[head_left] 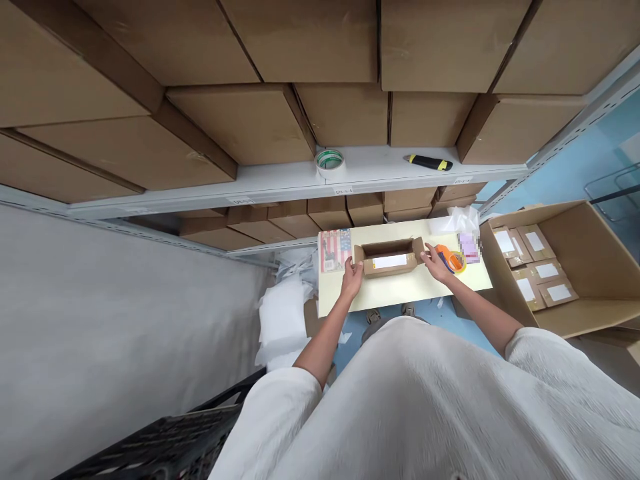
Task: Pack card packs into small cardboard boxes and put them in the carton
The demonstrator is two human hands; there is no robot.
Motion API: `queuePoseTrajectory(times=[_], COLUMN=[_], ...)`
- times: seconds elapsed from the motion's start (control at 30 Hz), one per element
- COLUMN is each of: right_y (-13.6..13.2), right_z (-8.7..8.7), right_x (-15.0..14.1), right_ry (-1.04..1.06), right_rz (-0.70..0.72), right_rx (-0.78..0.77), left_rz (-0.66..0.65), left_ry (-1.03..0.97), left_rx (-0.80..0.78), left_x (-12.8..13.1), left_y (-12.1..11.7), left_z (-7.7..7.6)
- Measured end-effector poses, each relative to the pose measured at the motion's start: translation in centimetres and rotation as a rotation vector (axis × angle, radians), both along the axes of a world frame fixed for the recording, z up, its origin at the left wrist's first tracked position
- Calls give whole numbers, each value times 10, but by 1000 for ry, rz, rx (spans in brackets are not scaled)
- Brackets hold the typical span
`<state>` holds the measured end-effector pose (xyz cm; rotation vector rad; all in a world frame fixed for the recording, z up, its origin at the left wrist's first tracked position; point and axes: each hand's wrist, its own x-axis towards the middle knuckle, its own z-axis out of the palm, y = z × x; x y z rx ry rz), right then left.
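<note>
A small open cardboard box [395,271] with a white label on its near side rests on the pale yellow table [380,297]. My left hand [352,280] grips its left end, thumb up along the edge. At the opposite end, my right hand [437,265] holds the right flap between its fingers. The inside of the box is in shadow. Right beside my right hand lies an orange tape dispenser [443,252] with a roll of yellowish tape [457,261]. A flag-patterned printed sheet or packet [336,250] is near my left hand.
A large open carton [600,260] holding several labelled small boxes stands at the right. Above the table, a metal shelf [370,163] carries cartons, a tape roll [329,160] and a utility knife [430,162]. White foam packing sheets [283,313] pile up left of the table.
</note>
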<state>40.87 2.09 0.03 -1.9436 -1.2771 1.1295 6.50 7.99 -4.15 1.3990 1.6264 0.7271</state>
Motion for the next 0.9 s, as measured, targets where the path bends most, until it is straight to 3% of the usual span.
queuePoseTrajectory(times=[0.07, 0.13, 0.27, 0.37, 0.6, 0.9], right_y=[1, 4, 16, 30, 49, 65], right_z=[8, 19, 37, 38, 23, 7], right_x=[0, -2, -14, -24, -21, -15], right_ry=[-151, -306, -431, -460, -445, -469], right_rz=[-4, 61, 405, 549, 528, 652], right_rx=[139, 272, 346, 306, 196, -5], left_rz=[-16, -138, -392, -400, -403, -477], left_ry=[78, 153, 221, 317, 266, 245], left_rx=[110, 241, 314, 287, 250, 178], left_x=[-1, 2, 14, 23, 16, 5], left_y=[0, 1, 6, 10, 8, -21], left_z=[12, 25, 41, 39, 28, 19])
